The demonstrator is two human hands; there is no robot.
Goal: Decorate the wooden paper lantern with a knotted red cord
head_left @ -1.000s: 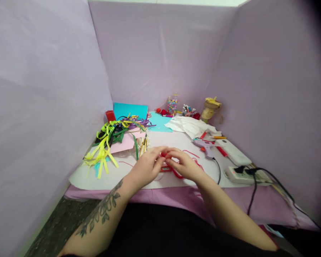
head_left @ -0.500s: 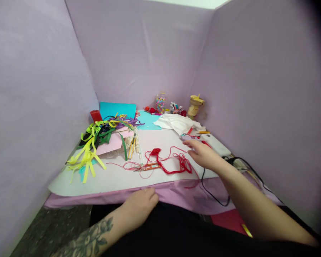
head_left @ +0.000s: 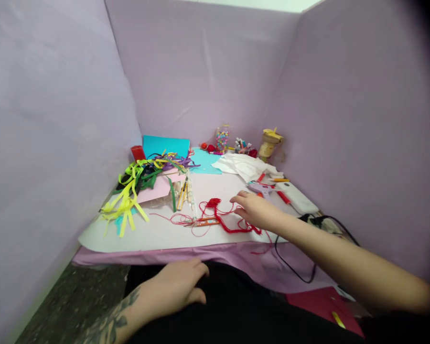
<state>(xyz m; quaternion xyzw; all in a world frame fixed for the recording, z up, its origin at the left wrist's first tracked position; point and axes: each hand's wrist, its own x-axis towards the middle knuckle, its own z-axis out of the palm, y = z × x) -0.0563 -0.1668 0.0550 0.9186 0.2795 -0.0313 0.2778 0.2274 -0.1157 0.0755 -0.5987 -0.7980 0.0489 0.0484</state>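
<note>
My right hand [head_left: 254,209] reaches over the table with its fingers apart, and nothing shows in it. It hovers above a loose tangle of red yarn [head_left: 232,230], hiding part of the strands; whether it touches them I cannot tell. An orange utility knife [head_left: 207,222] lies among the yarn's thin strands. Low at the front, my left hand [head_left: 181,285] is held near the table edge over my dark clothing, thumb and fingers apart, holding nothing. Just beyond my right hand lies a lilac glue gun [head_left: 261,188], with red sticks near it.
Yellow-green felt strips [head_left: 127,205] and other coloured strips heap on the left. Crumpled white cloth [head_left: 243,165], a bead jar [head_left: 222,138] and a yellow-topped cup [head_left: 270,143] stand farther back. A white box [head_left: 301,198] and a black cable [head_left: 294,272] are at right.
My right hand has moved left, from beside the glue gun to over the red yarn. My left hand's thumb has spread away from its fingers. The camera view has shifted slightly.
</note>
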